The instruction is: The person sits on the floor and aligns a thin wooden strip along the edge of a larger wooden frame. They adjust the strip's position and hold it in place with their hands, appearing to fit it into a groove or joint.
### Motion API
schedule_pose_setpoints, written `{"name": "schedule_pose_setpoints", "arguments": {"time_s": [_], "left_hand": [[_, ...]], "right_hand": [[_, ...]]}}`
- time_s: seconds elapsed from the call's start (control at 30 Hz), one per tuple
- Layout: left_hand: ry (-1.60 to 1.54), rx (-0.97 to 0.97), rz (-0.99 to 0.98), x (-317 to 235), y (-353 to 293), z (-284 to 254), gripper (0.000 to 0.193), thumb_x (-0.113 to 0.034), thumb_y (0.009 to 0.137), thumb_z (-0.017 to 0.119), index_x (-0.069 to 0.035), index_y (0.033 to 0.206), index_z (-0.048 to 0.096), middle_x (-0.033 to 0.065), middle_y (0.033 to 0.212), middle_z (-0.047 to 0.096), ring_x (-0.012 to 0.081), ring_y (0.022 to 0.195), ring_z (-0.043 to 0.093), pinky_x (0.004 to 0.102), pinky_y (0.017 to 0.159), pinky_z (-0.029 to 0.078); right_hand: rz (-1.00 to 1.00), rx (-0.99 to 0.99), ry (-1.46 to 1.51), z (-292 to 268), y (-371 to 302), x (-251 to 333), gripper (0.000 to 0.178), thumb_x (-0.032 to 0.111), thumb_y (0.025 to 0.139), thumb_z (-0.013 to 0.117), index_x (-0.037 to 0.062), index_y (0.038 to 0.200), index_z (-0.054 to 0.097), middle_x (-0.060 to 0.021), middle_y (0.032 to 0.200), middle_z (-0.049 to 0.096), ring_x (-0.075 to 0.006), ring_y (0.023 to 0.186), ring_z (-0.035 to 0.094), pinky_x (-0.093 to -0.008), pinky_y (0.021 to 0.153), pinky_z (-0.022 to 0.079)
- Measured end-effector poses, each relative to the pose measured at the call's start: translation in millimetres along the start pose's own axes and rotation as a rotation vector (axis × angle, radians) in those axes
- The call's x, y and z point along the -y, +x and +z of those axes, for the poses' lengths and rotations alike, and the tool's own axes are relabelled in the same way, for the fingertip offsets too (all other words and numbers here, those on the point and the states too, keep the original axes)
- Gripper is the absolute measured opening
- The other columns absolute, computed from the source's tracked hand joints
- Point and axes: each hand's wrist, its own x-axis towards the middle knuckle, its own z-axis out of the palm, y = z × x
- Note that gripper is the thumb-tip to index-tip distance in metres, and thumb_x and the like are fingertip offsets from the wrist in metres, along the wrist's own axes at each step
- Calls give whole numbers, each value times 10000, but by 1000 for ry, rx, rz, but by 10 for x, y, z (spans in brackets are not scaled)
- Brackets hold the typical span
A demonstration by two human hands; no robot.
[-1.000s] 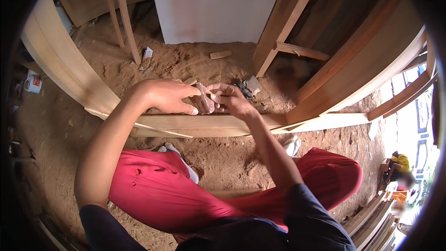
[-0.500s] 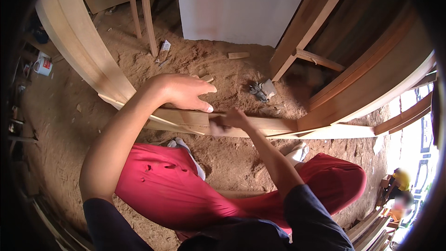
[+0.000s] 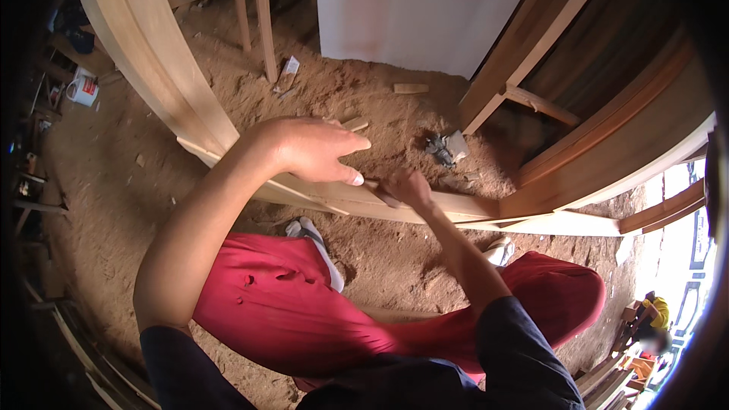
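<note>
A pale wooden frame lies across in front of me, its lower board [image 3: 471, 207] joining two long uprights. Over the left half of that board is my left hand [image 3: 323, 152], thumb and fingers apart and nothing between them; I cannot tell whether its underside touches the wood. My right hand [image 3: 411, 187] is closed at the middle of the board, against its upper edge. Under its fingers shows a brownish, blurred bit that I cannot make out. The left upright [image 3: 163, 53] and the right upright [image 3: 607, 152] curve away at the sides.
A white panel [image 3: 418, 19] stands at the back. Crumpled grey litter [image 3: 440, 149] and a small wood offcut [image 3: 410, 89] lie on the sandy ground. A white bucket [image 3: 82, 88] is at far left; another person [image 3: 653, 319] crouches at far right.
My right hand has shifted slightly right and up along the board. My left hand keeps its place over the wood. The whole view has swung a little.
</note>
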Motion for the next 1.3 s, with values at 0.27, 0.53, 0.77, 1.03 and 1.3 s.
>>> {"name": "schedule_pose_setpoints", "arguments": {"time_s": [0.27, 0.53, 0.77, 1.03, 1.3], "left_hand": [[-38, 48, -37, 59, -244, 114, 724, -503, 1019, 618, -90, 1588, 445, 187, 1517, 574, 344, 1418, 535, 461, 1185, 438], [-47, -8, -81, 167, -361, 130, 724, -519, 1027, 600, -82, 1584, 449, 166, 1541, 559, 334, 1445, 506, 449, 1186, 434], [-44, -37, -60, 220, -451, 175, 676, -470, 1020, 618, -71, 1548, 486, 193, 1445, 622, 353, 1339, 590, 469, 1110, 486], [-40, -70, -20, 226, -428, 141, 596, -395, 1013, 641, -50, 1486, 528, 218, 1325, 676, 382, 1219, 661, 482, 1019, 531], [-43, -25, -20, 204, -440, 160, 598, -384, 1018, 632, -55, 1504, 515, 200, 1373, 663, 352, 1296, 627, 467, 1077, 514]], "right_hand": [[-155, -614, 326, -661, 335, 696, 131, 106, 952, 702, 30, 1056, 721, -161, 986, 780, -361, 955, 761, -450, 791, 619], [-485, 189, -145, -42, 428, 1185, 370, 1, 891, 668, 117, 1240, 704, -178, 1146, 732, -384, 1084, 714, -481, 923, 594], [-401, 469, 347, -117, 832, 1127, 443, 172, 964, 644, 131, 1406, 646, -145, 1316, 692, -339, 1173, 684, -448, 989, 545], [-499, 343, 479, -277, 706, 1592, 510, 279, 1050, 578, 144, 1539, 526, -158, 1471, 593, -281, 1370, 559, -426, 1120, 467], [-341, 725, 75, -286, 806, 1462, 508, 250, 1025, 600, 129, 1515, 546, -162, 1449, 611, -290, 1346, 581, -433, 1101, 483]]}}
